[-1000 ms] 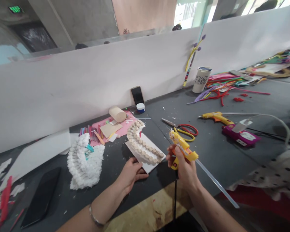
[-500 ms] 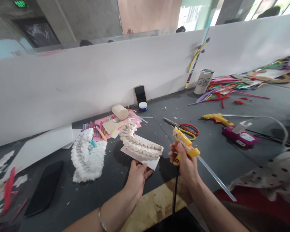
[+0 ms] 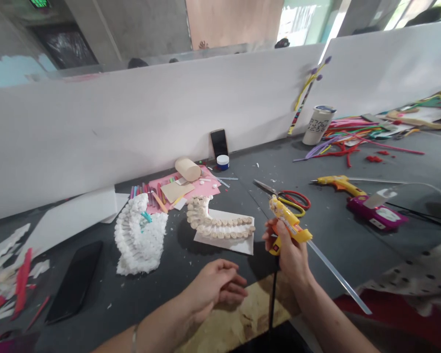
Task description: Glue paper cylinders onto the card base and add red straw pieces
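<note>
1 black smartphone [image 3: 74,282] lies flat at the left near red and white scraps [image 3: 21,284], while 1 upright phone [image 3: 219,142] leans on the white partition [image 3: 150,117] behind a blue jar [image 3: 223,163]. At the right, a yellow table-lying glue gun [image 3: 340,183] sits beside a purple power strip [image 3: 377,214], with pipe cleaners [image 3: 347,122] and a lettered cup [image 3: 319,128] beyond.

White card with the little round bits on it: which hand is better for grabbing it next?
Probably the left hand: it looks empty and is near the white card. The right hand is busy holding the yellow glue gun.
</note>
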Demonstrator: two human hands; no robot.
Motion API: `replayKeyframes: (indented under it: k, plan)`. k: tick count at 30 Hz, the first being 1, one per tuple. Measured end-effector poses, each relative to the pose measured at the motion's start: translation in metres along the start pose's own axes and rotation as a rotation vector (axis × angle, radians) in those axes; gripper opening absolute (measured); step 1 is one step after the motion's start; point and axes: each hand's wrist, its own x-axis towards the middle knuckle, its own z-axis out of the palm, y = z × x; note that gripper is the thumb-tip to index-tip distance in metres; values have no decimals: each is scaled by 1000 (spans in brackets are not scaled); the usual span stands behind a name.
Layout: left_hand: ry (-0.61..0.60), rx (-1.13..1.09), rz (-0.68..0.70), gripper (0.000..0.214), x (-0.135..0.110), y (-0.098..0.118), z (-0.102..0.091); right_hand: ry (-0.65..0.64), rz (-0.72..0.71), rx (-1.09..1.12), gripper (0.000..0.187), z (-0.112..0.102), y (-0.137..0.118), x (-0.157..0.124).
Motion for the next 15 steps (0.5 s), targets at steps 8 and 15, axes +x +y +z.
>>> replayKeyframes:
  k: [8, 15]
  plan:
    - [614, 299, 936, 22, 5, 114, -102, -40, 84, -24, 40, 4, 1, -4]
    - [469, 1191, 915, 24, 100, 164, -116, -103, 138, -42, 41, 3, 6, -2]
